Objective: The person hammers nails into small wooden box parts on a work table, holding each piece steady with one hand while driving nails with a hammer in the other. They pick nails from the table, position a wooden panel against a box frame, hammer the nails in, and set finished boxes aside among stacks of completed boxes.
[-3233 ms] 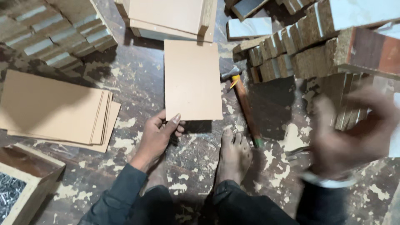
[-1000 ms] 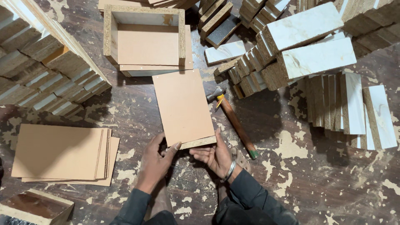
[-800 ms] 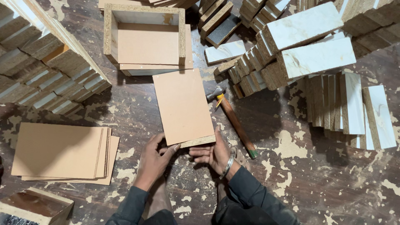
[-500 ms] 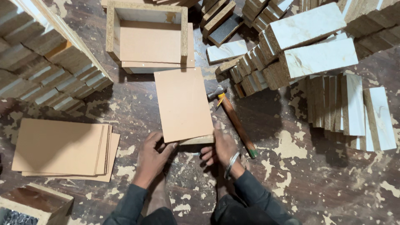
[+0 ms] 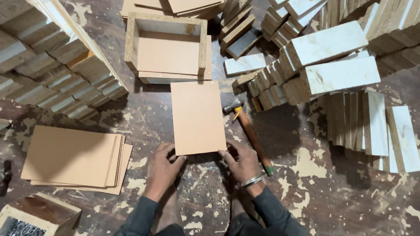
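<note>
My left hand (image 5: 162, 168) and right hand (image 5: 242, 162), fingers open, have slid off the panel (image 5: 197, 117) toward the nails (image 5: 202, 171).

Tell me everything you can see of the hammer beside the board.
The hammer lies flat on the stained floor, just right of the tan board. Its dark metal head points away from the person, near the board's upper right corner; a yellow band sits below the head. The brown wooden handle runs diagonally toward the right hand, ending in a green tip beside the wrist's bangle. Neither hand grips it.
</note>
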